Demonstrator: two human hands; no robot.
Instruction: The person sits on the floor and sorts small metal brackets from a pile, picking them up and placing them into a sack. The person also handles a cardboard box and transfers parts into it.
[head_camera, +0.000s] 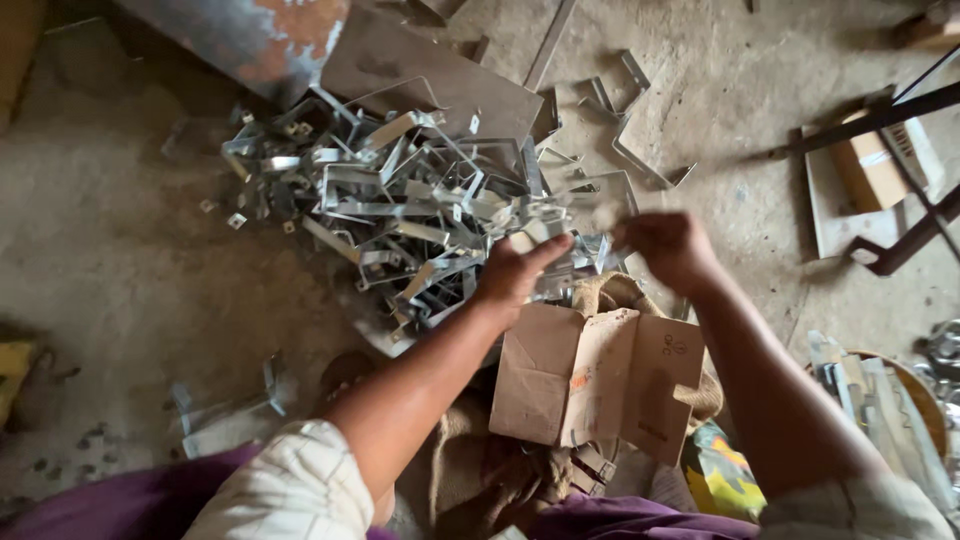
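the metal bracket (590, 252) is held above the heap of brackets (400, 200) on the floor (110, 260), between the left hand (515, 272) and right hand (668, 245), fingers of both pinching its ends, and its sharp edge could cut skin if one grip slips.

The floor (130, 250) is bare concrete, grey and dusty, with small scraps on it. A rusty metal sheet (250, 35) lies at the top. On the right stand dark metal bars (900, 110) beside a small cardboard box (868, 170). The light is soft.
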